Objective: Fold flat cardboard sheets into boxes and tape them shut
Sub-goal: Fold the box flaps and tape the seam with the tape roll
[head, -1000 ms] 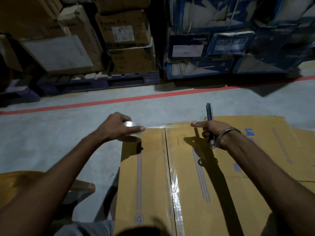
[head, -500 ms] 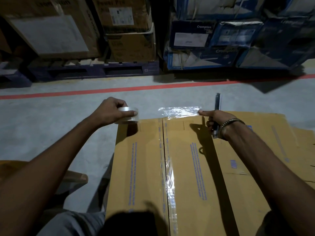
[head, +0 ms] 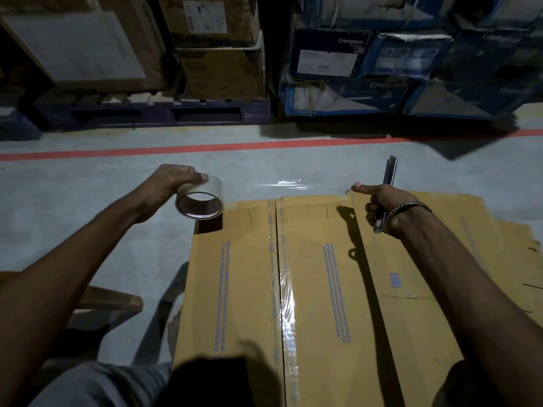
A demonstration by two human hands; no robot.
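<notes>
A grey concrete floor [head: 88, 207] fills the upper half of the view, crossed from left to right by a red painted line [head: 205, 148]. Beyond the line stand stacked brown cartons [head: 223, 66] on a dark pallet [head: 164, 114], and to their right a heap of battered blue cartons [head: 382, 69] printed with the word Crompton.

In the foreground, directly in front of the person, sits a large brown cardboard box [head: 323, 289]. Its two top flaps meet at a seam [head: 277, 274] running away from the viewer, and a strip of clear tape [head: 286, 318] lies shiny along that seam. A loose length of the tape [head: 289, 183] glints in the air just past the box's far edge, stretching towards the right hand. More flat cardboard [head: 505, 248] lies to the right of the box.

The left hand [head: 167, 186] hovers over the box's far left corner, its fingers [head: 202, 177] curled over the top of a roll of clear tape [head: 199, 201] whose open core faces the viewer.

The right hand [head: 382, 198] is at the far edge of the box, forefinger pointing left towards the tape end, while the remaining fingers grip a slim utility knife [head: 388, 183] held upright, blade end pointing away. A metal bracelet [head: 408, 207] circles that wrist.
</notes>
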